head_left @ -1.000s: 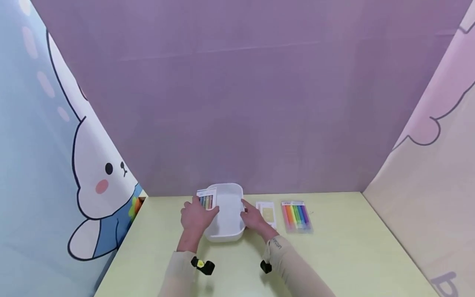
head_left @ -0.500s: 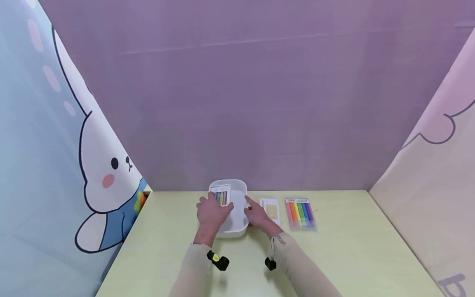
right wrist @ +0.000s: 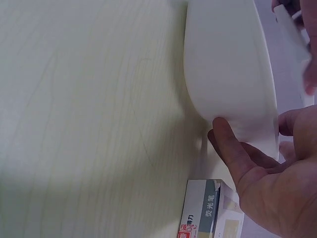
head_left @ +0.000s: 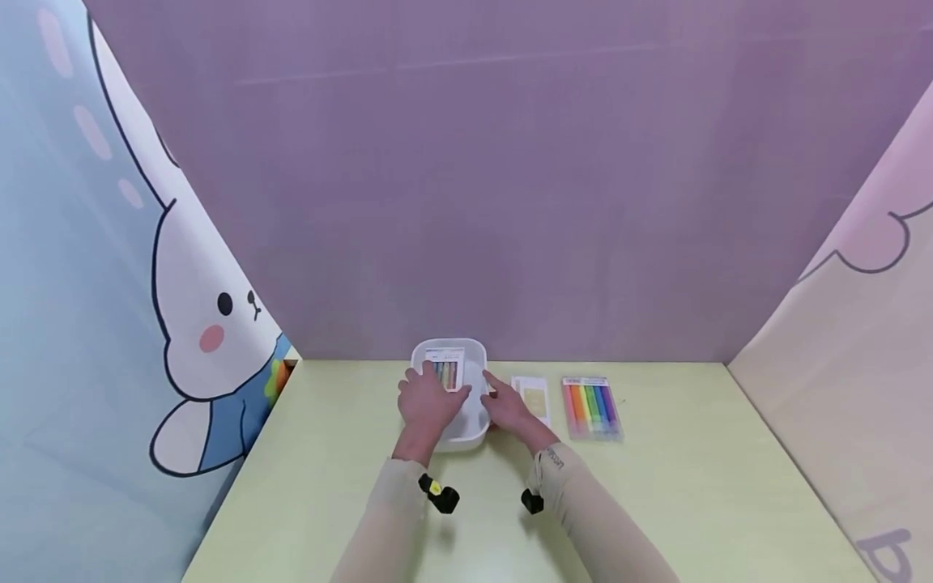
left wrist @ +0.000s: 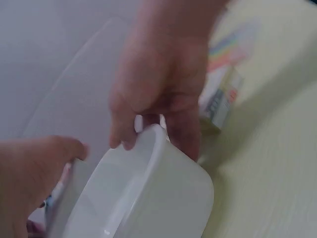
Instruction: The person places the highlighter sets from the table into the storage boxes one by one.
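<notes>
Between both hands stands a white rectangular bin (head_left: 462, 434) with rounded corners. My right hand (head_left: 508, 407) grips its right wall; in the right wrist view the thumb is inside the rim and the fingers (right wrist: 232, 148) press the outer wall. My left hand (head_left: 426, 401) holds a flat white box (head_left: 452, 356) with several muted-coloured sticks showing on its front, over the left part of the bin. The left wrist view shows only a slice of that box beside the thumb, blurred. I cannot tell whether the box touches the bin's floor.
Right of the bin lies a white box (head_left: 533, 396) with a yellowish panel; its printed side (right wrist: 202, 208) shows in the right wrist view. Farther right is a clear pack of rainbow-coloured pens (head_left: 592, 409). A purple backdrop (head_left: 510, 202) rises behind the pale table (head_left: 692, 470).
The left hand has carried the flat box from the bin's left rim rightward, over its inside. The right hand keeps its grip on the bin. The head view has shifted a little.
</notes>
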A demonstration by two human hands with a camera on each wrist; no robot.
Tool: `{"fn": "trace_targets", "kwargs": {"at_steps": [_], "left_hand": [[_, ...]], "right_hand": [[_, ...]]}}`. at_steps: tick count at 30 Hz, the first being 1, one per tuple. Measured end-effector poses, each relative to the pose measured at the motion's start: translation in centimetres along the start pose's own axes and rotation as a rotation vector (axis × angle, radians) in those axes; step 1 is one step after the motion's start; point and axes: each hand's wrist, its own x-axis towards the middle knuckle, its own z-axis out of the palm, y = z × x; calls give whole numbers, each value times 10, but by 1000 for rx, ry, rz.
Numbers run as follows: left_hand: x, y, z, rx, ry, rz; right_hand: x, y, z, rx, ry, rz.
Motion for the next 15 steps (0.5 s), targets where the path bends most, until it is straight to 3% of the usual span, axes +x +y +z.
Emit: {"fn": "trace_targets", "kwargs": {"at_steps": [4, 8, 15], "left_hand": [[5, -1, -3, 67, 23, 50], [9, -11, -5, 93, 30, 62], [15, -35, -1, 26, 4, 77]], "right_hand": [[1, -4, -4, -3, 21, -18], [-1, -5, -3, 7, 24, -5], [-1, -1, 0, 26, 13, 7]]}}
